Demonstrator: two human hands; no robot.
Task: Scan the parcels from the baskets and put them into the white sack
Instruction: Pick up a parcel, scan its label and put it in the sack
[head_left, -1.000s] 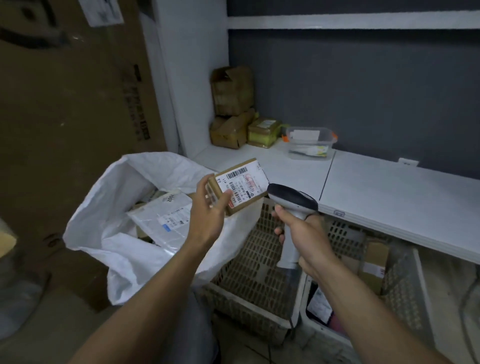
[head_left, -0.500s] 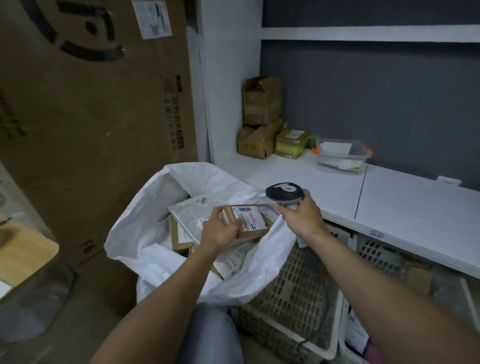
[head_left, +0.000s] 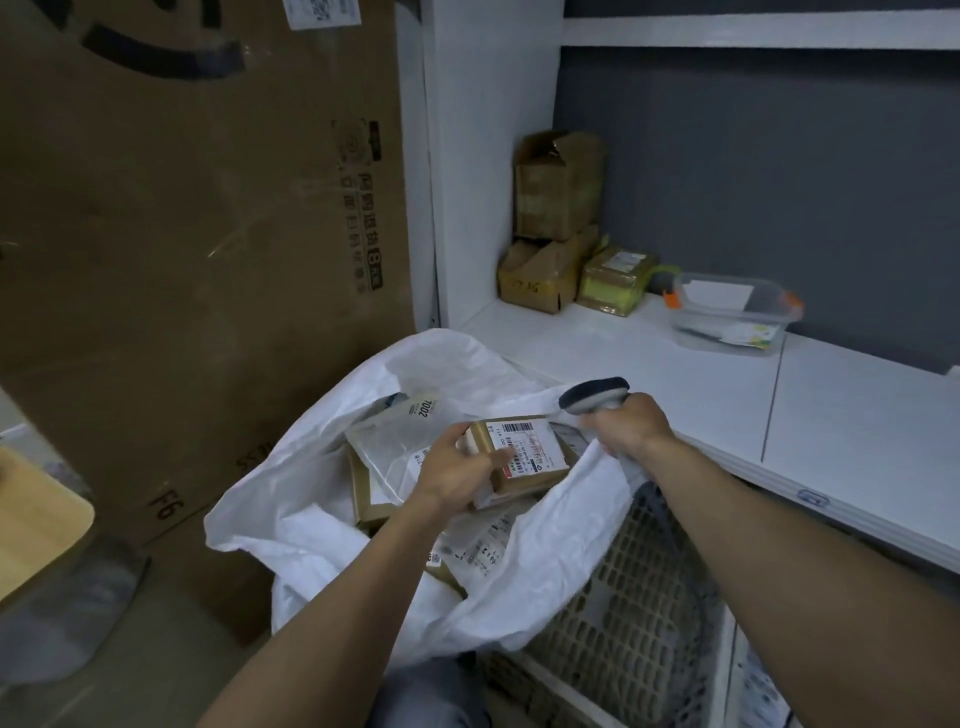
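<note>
A small brown cardboard parcel (head_left: 535, 452) with a white barcode label is over the open mouth of the white sack (head_left: 322, 525). My left hand (head_left: 457, 465) grips its left end, thumb on the label. Several parcels lie in the sack, among them a white mailer (head_left: 384, 447) and a flat brown box (head_left: 366, 499). My right hand (head_left: 631, 423) holds the grey barcode scanner (head_left: 592, 392) by its handle at the sack's right rim, just right of the parcel. Below my right arm stands a beige slotted basket (head_left: 623, 613).
A large brown cardboard box (head_left: 197, 234) stands behind the sack on the left. The white shelf (head_left: 727, 395) carries stacked cartons (head_left: 556, 218), a yellow-wrapped box (head_left: 610, 280) and a clear plastic tub (head_left: 732, 312). A wooden board (head_left: 31, 525) juts in at far left.
My left hand has carried the parcel down and left from in front of the scanner to over the sack's mouth. My right hand has moved with the scanner to the sack's rim.
</note>
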